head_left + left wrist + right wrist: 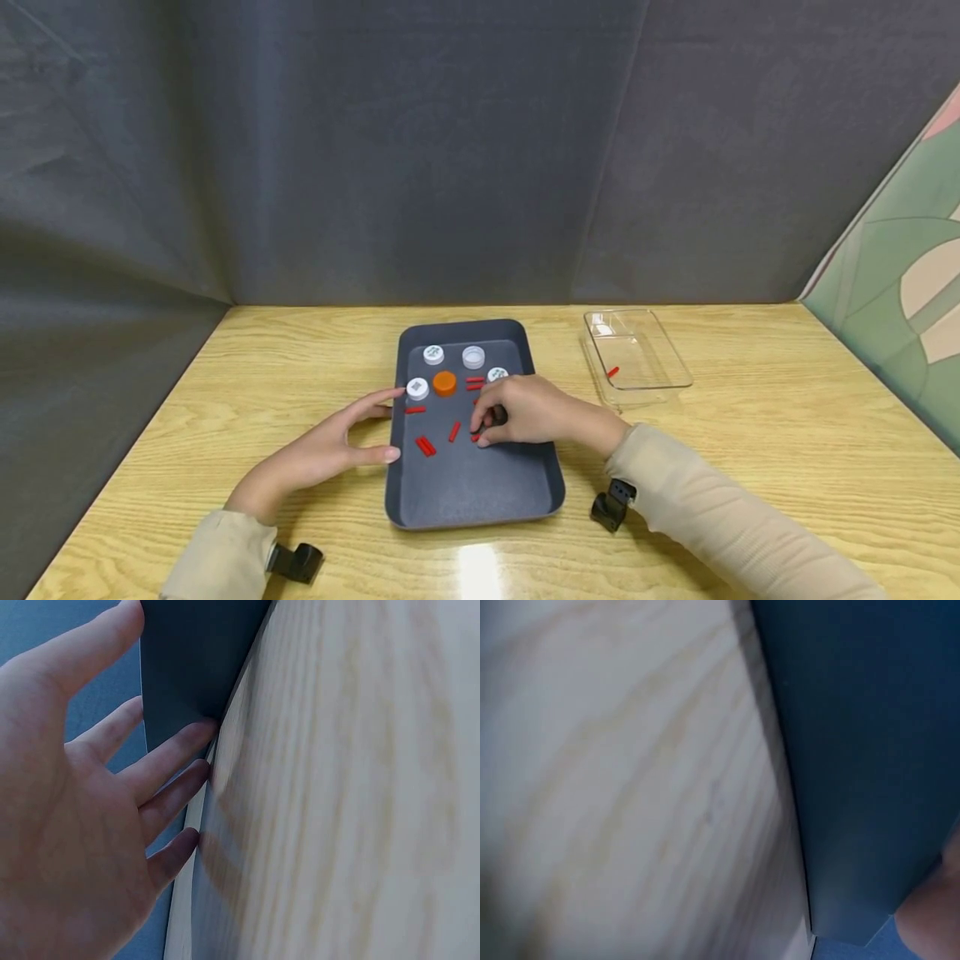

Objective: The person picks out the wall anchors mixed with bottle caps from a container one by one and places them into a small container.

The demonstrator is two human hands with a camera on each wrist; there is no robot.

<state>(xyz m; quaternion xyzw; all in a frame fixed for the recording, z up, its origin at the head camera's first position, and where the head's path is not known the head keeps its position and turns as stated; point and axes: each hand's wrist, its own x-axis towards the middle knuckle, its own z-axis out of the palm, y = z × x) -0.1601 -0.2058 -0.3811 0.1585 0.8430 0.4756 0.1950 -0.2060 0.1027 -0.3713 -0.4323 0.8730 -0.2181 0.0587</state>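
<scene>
A dark grey tray lies on the table with bottle caps and short red sticks in it. My right hand reaches over the tray's right side, thumb and fingertips pinching a small red stick close to the tray floor. My left hand is spread along the left wall, its fingertips at the tray's side in the left wrist view. Near the far end are an orange cap, a white cap and other white caps. The right wrist view shows only an edge of the right hand.
A clear rectangular container with one red stick inside stands right of the tray. Dark curtain closes off the back and left of the wooden table. A patterned panel stands at right.
</scene>
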